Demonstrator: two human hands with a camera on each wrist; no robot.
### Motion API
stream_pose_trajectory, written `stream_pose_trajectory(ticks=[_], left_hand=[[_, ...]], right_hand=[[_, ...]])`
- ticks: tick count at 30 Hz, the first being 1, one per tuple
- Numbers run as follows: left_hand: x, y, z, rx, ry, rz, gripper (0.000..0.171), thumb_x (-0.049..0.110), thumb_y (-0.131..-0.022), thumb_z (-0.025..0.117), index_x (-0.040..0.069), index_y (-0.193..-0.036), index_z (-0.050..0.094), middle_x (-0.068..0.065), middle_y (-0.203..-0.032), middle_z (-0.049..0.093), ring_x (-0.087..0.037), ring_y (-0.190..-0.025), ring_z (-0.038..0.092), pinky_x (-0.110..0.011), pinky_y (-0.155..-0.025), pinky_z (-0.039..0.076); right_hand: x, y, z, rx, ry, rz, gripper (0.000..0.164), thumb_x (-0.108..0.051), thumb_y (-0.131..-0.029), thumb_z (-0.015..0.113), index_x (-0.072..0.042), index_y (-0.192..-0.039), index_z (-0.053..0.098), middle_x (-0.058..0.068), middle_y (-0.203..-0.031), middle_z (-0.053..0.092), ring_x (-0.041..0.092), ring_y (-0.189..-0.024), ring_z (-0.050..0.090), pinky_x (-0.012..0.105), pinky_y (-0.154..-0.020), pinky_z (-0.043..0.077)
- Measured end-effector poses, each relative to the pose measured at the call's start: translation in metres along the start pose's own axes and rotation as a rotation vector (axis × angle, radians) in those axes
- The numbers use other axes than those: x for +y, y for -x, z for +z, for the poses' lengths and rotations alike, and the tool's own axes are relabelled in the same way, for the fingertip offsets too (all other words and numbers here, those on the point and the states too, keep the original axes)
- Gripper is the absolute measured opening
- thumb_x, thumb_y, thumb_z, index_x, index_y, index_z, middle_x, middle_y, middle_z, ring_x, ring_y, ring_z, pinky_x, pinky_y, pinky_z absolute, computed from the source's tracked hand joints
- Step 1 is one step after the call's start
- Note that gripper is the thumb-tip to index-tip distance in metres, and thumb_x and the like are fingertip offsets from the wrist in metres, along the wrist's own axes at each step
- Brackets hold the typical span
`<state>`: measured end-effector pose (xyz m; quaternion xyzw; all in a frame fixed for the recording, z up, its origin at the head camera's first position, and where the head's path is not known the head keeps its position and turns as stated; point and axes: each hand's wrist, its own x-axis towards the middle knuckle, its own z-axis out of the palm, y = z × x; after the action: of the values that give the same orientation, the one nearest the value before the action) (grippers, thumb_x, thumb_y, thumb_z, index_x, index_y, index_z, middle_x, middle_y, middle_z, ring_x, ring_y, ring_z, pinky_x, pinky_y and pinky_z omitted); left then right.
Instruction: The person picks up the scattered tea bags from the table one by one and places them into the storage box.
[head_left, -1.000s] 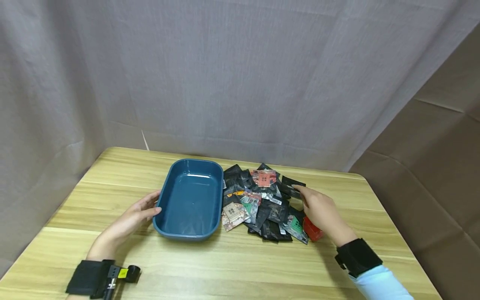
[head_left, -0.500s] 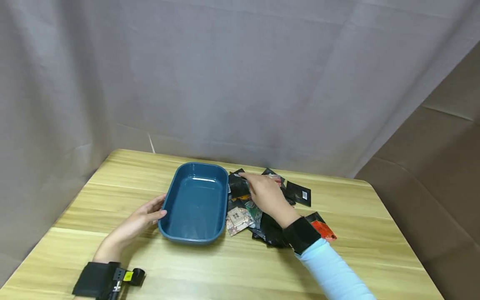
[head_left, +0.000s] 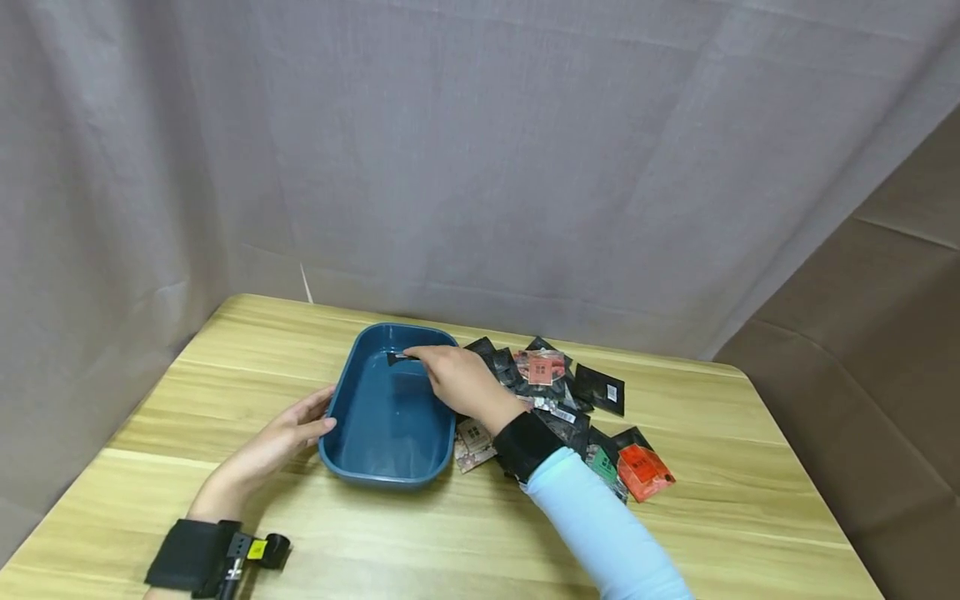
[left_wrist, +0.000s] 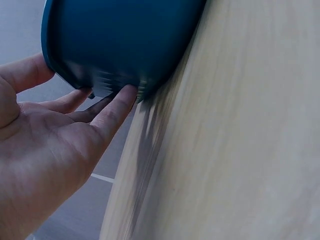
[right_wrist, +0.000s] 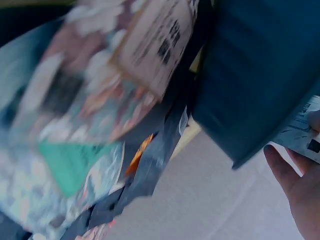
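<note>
A deep blue rectangular plastic tray (head_left: 382,450) sits on the table. My left hand (head_left: 281,437) steadies its left side, the thumb at the rim and the fingers against the outer wall, as the left wrist view of the hand (left_wrist: 65,125) also shows. Over the tray's far half, my right hand (head_left: 461,379) pinches a small black sachet (head_left: 400,358); in the right wrist view the sachet (right_wrist: 300,135) shows pale printing. To the tray's right lies a loose pile of sachets (head_left: 540,367), mostly black with coloured labels, partly hidden by my right forearm.
A red sachet (head_left: 645,471) and a black one with a barcode label (head_left: 600,390) lie at the pile's right edge. The wooden table (head_left: 360,542) ends at a grey curtain (head_left: 480,167) behind. A brown cloth (head_left: 862,358) hangs on the right.
My right hand has moved left from the pile's right side, across the pile, to over the tray with a black sachet. The left hand keeps its place at the tray.
</note>
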<state>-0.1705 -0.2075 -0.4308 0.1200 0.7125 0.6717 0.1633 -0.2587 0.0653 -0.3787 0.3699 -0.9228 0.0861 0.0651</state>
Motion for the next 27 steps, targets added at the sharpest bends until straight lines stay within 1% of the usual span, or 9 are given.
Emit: stream_pose_trajectory(ticks=[3, 6, 9, 12, 15, 17, 21, 24, 27], left_hand=[[0.001, 0.0, 0.0, -0.003, -0.003, -0.004, 0.066, 0.011, -0.104, 0.044, -0.01, -0.154, 0.006, -0.033, -0.159, 0.003, -0.048, -0.146, 0.004, -0.063, -0.115, 0.011], [0.002, 0.0, 0.0, -0.005, -0.004, -0.003, 0.066, 0.01, -0.104, 0.044, -0.01, -0.154, 0.006, -0.033, -0.159, 0.003, -0.048, -0.146, 0.004, -0.063, -0.114, 0.011], [0.002, 0.0, 0.0, -0.004, -0.007, -0.001, 0.066, 0.01, -0.104, 0.044, -0.01, -0.154, 0.006, -0.033, -0.159, 0.003, -0.048, -0.146, 0.004, -0.062, -0.114, 0.012], [0.002, 0.0, 0.001, 0.0, -0.01, -0.005, 0.066, 0.01, -0.104, 0.044, -0.01, -0.154, 0.007, -0.033, -0.159, 0.004, -0.048, -0.146, 0.005, -0.062, -0.115, 0.013], [0.002, -0.001, 0.002, 0.003, -0.007, -0.006, 0.066, 0.009, -0.103, 0.044, -0.011, -0.154, 0.007, -0.034, -0.159, 0.004, -0.048, -0.146, 0.006, -0.062, -0.115, 0.013], [0.002, -0.001, 0.002, 0.004, -0.007, -0.006, 0.066, 0.01, -0.103, 0.044, -0.011, -0.154, 0.007, -0.034, -0.159, 0.004, -0.048, -0.146, 0.006, -0.062, -0.115, 0.014], [0.0, -0.001, 0.0, -0.001, -0.006, 0.0, 0.067, 0.01, -0.103, 0.045, -0.011, -0.153, 0.006, -0.034, -0.159, 0.005, -0.048, -0.145, 0.007, -0.061, -0.114, 0.014], [0.0, -0.001, -0.001, -0.006, -0.004, 0.001, 0.067, 0.01, -0.103, 0.045, -0.011, -0.154, 0.006, -0.033, -0.159, 0.004, -0.047, -0.146, 0.006, -0.061, -0.115, 0.013], [0.0, -0.001, -0.001, -0.01, -0.001, 0.0, 0.067, 0.01, -0.104, 0.045, -0.01, -0.154, 0.006, -0.033, -0.159, 0.004, -0.047, -0.146, 0.006, -0.062, -0.115, 0.012]], right_hand=[[-0.003, -0.01, 0.004, -0.017, 0.005, -0.003, 0.037, -0.012, -0.106, 0.046, -0.016, -0.141, 0.056, 0.003, -0.132, 0.063, 0.019, -0.116, 0.061, 0.033, -0.09, 0.053], [-0.005, -0.018, 0.006, -0.014, 0.009, 0.003, 0.036, -0.012, -0.105, 0.047, -0.015, -0.139, 0.058, 0.004, -0.13, 0.065, 0.019, -0.113, 0.062, 0.033, -0.088, 0.053], [-0.005, -0.023, 0.006, -0.012, -0.003, 0.026, 0.035, -0.012, -0.105, 0.046, -0.015, -0.137, 0.06, 0.005, -0.128, 0.066, 0.016, -0.099, 0.064, 0.03, -0.079, 0.052], [-0.005, -0.026, 0.005, -0.023, -0.026, 0.053, 0.035, -0.012, -0.105, 0.046, -0.015, -0.136, 0.06, 0.005, -0.127, 0.066, 0.014, -0.083, 0.058, 0.029, -0.07, 0.045], [-0.005, -0.027, 0.005, -0.04, -0.03, 0.071, 0.035, -0.013, -0.105, 0.046, -0.016, -0.136, 0.06, 0.004, -0.128, 0.065, 0.013, -0.077, 0.053, 0.028, -0.067, 0.041], [-0.006, -0.026, 0.005, -0.049, -0.025, 0.079, 0.035, -0.014, -0.104, 0.047, -0.017, -0.136, 0.061, 0.003, -0.13, 0.064, 0.012, -0.079, 0.053, 0.027, -0.068, 0.041], [-0.006, -0.025, 0.004, -0.059, -0.019, 0.082, 0.035, -0.014, -0.104, 0.049, -0.018, -0.137, 0.06, 0.002, -0.133, 0.062, 0.013, -0.089, 0.057, 0.028, -0.071, 0.043], [-0.006, -0.024, 0.003, -0.057, -0.026, 0.082, 0.036, -0.015, -0.104, 0.048, -0.017, -0.138, 0.06, 0.003, -0.135, 0.061, 0.015, -0.102, 0.06, 0.029, -0.074, 0.045], [-0.003, -0.022, 0.003, -0.048, -0.023, 0.082, 0.036, -0.014, -0.104, 0.05, -0.016, -0.138, 0.058, 0.003, -0.136, 0.06, 0.018, -0.114, 0.06, 0.03, -0.08, 0.049]])
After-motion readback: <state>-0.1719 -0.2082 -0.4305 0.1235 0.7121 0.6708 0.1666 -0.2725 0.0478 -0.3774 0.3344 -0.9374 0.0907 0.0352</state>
